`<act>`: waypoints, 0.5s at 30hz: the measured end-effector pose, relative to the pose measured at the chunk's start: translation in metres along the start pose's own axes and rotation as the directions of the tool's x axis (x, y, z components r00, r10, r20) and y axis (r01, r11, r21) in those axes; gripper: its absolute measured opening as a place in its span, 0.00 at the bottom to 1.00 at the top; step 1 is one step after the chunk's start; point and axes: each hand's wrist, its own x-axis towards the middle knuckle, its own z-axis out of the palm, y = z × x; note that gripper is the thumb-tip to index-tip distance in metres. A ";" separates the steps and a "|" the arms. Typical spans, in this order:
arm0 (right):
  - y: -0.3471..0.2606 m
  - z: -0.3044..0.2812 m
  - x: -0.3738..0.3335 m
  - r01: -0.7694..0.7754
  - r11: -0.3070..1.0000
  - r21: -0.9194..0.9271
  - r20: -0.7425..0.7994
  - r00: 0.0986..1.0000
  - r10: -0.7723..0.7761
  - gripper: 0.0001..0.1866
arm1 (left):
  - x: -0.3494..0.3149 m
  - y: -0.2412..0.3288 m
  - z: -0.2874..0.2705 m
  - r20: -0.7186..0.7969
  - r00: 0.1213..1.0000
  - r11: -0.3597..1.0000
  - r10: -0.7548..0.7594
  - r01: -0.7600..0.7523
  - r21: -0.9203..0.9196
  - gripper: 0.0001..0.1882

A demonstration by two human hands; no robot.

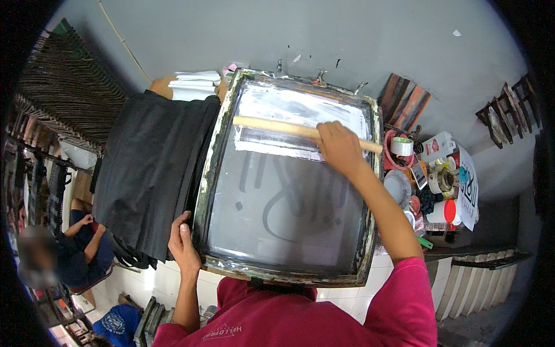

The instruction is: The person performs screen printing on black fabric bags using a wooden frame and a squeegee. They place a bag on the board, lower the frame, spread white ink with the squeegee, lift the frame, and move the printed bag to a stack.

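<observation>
A screen printing frame (pixel 197 231) lies in front of me, its mesh showing dark curved lettering. White ink (pixel 277 98) covers the far part of the mesh, with streaks on the near side of the squeegee. My right hand (pixel 338 144) is closed over the wooden squeegee (pixel 272 125), which spans nearly the frame's width and tilts slightly down to the right. My left hand (pixel 184 243) is beside the frame's near left corner, fingers extended and holding nothing that I can see. Black fabric pieces (pixel 153 173) hang in a stack just left of the frame.
To the right, a crowded surface holds a tape roll (pixel 402 146), a white jug (pixel 437 146), a red-lidded tub (pixel 442 211) and a phone (pixel 418 175). White papers (pixel 193 85) lie at far left. A seated person (pixel 87 248) is at left, near racks (pixel 69 87). A grey wall stands behind.
</observation>
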 end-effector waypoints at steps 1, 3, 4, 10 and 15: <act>0.011 0.005 0.008 0.002 1.000 0.008 -0.019 1.000 -0.002 0.13 | 0.000 0.001 0.001 0.005 1.000 1.000 0.001 -0.001 -0.012 0.27; 0.029 0.005 0.025 -0.040 0.999 0.004 0.022 0.999 0.040 0.15 | 0.002 0.001 0.001 0.015 1.000 0.999 0.004 -0.004 -0.036 0.27; 0.037 0.006 0.035 -0.059 0.998 0.003 0.044 0.997 0.059 0.16 | 0.003 0.001 0.001 0.028 1.000 0.999 0.006 -0.005 -0.049 0.27; 0.070 -0.026 0.095 -0.216 0.974 0.069 0.233 0.953 0.195 0.25 | 0.052 0.038 -0.012 0.107 0.987 0.993 0.120 -0.122 0.008 0.26; 0.092 -0.011 0.097 -0.273 0.961 0.032 0.213 0.942 0.261 0.26 | 0.186 0.132 0.081 0.305 0.811 0.861 0.499 -0.505 -0.063 0.26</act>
